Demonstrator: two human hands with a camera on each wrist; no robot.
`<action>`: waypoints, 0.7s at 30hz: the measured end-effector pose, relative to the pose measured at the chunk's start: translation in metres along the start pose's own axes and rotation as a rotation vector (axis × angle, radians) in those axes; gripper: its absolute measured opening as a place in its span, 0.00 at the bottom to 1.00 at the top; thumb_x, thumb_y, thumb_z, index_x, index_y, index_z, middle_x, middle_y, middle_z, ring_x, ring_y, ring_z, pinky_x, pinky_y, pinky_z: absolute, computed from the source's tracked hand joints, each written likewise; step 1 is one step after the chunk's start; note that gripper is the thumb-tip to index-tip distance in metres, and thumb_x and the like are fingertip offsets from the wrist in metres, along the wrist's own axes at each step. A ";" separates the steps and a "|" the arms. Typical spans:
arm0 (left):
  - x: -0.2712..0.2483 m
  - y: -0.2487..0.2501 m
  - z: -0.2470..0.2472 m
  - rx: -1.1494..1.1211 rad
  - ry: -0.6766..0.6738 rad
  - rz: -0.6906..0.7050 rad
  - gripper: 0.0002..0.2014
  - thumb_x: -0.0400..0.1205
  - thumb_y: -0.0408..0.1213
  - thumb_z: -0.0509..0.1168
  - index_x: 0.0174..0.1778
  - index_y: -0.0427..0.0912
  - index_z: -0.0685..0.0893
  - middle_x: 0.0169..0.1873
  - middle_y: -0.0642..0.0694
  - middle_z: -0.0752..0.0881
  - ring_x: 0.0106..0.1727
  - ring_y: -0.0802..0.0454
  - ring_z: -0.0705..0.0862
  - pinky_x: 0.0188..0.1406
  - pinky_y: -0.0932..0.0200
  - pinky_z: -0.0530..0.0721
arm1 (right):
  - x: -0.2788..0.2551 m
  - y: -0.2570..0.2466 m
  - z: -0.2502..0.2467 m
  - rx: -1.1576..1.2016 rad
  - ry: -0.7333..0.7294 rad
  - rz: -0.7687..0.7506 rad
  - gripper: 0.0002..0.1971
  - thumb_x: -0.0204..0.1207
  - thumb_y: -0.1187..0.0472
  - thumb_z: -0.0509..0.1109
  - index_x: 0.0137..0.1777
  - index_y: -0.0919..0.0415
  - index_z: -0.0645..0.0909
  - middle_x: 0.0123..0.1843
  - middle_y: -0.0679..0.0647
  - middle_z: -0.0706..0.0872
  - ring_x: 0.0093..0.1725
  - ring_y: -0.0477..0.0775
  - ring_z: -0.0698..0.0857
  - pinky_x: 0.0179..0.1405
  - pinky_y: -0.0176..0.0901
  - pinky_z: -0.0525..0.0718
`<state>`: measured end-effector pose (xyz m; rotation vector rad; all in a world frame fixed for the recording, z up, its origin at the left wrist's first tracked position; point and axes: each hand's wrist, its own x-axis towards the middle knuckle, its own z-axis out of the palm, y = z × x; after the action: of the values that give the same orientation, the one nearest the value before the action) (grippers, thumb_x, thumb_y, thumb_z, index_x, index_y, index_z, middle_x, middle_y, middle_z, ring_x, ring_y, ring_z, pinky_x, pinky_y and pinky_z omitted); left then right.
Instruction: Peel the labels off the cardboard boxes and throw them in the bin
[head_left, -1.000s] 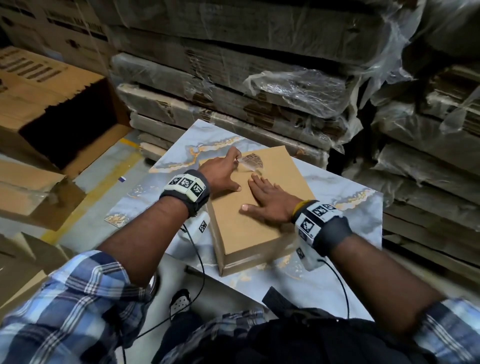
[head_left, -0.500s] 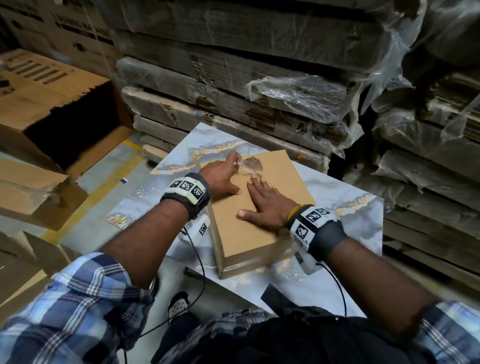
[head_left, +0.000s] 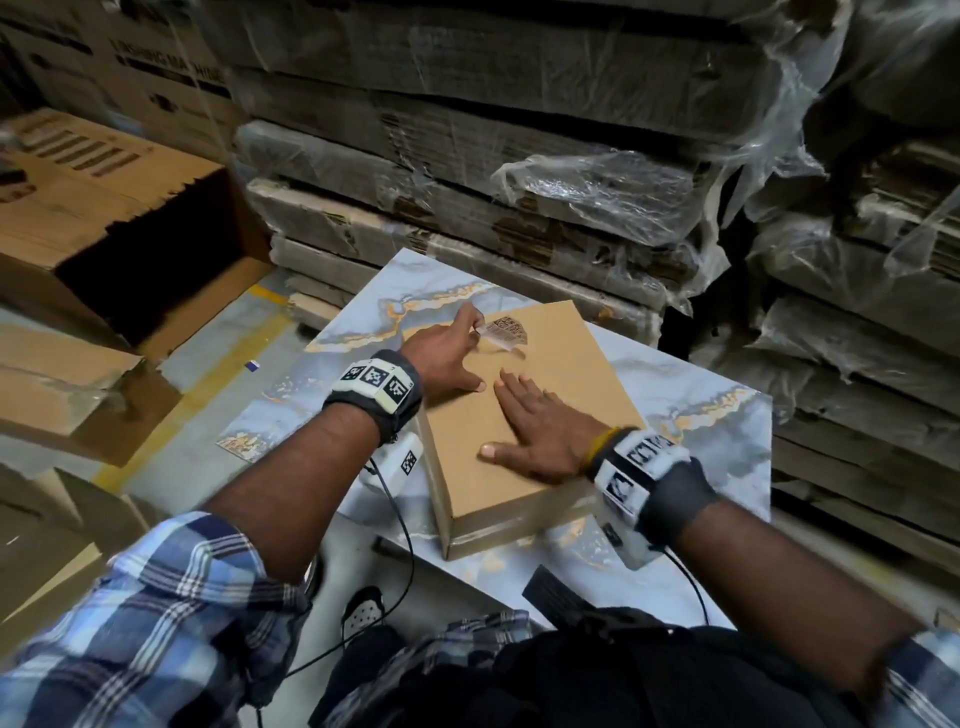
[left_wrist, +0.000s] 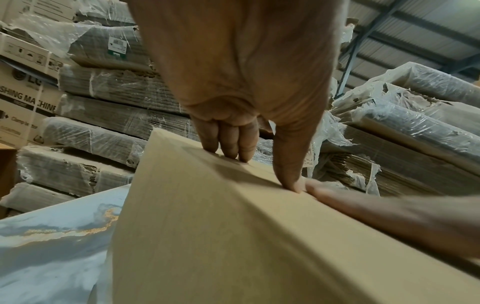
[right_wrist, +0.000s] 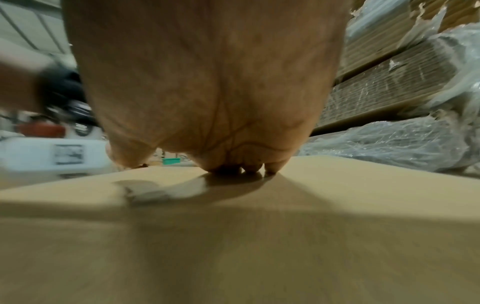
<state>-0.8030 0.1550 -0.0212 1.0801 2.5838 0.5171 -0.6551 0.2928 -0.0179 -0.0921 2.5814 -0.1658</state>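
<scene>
Lying flat on a marble-patterned slab (head_left: 691, 384), the cardboard box (head_left: 524, 431) sits with its long side running away from the person, and both hands are on its top face. The left hand (head_left: 447, 353) reaches to the far left part of the box top; in the head view its forefinger and thumb pinch one edge of the label (head_left: 503, 330), a thin clear-looking sticker with dark print. The label is partly lifted, its pinched end raised off the cardboard while its far end still lies on the box near the far edge. In the left wrist view the other fingers (left_wrist: 228, 142) of that hand are tucked down with their tips touching the box top (left_wrist: 233, 236); the pinch itself is not clear there.

The right hand (head_left: 540, 431) lies flat on the middle of the box, palm down, fingers straight and spread, pressing the cardboard and gripping nothing. Its fingertips point toward the label and stop just short of it, close beside the left hand. The right wrist view shows the palm (right_wrist: 207, 82) low over the box top (right_wrist: 259, 236), fingertips touching it.

Stacks of flattened cartons (head_left: 467, 171) wrapped in plastic film rise behind the slab.
</scene>
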 end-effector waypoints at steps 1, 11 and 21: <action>0.000 -0.001 0.001 -0.003 0.002 0.002 0.39 0.73 0.45 0.79 0.71 0.43 0.61 0.68 0.40 0.83 0.59 0.38 0.82 0.44 0.56 0.71 | -0.012 0.000 0.007 -0.003 -0.021 -0.039 0.49 0.81 0.27 0.49 0.87 0.58 0.31 0.87 0.56 0.27 0.87 0.56 0.35 0.87 0.56 0.41; 0.002 -0.001 -0.002 -0.017 -0.004 0.001 0.38 0.72 0.46 0.80 0.69 0.45 0.62 0.67 0.40 0.83 0.58 0.39 0.82 0.45 0.55 0.72 | 0.017 0.010 -0.011 0.013 0.039 0.081 0.49 0.81 0.27 0.48 0.88 0.59 0.34 0.88 0.57 0.29 0.88 0.59 0.37 0.87 0.58 0.42; 0.002 -0.001 0.000 -0.012 -0.015 -0.004 0.38 0.73 0.46 0.79 0.69 0.47 0.60 0.64 0.39 0.84 0.54 0.38 0.82 0.48 0.49 0.81 | -0.002 0.026 -0.009 0.011 -0.004 0.047 0.45 0.83 0.29 0.46 0.88 0.55 0.33 0.87 0.52 0.29 0.88 0.55 0.37 0.86 0.57 0.41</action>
<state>-0.8053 0.1558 -0.0216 1.0706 2.5661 0.5201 -0.6590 0.3196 -0.0133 -0.0284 2.5758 -0.1619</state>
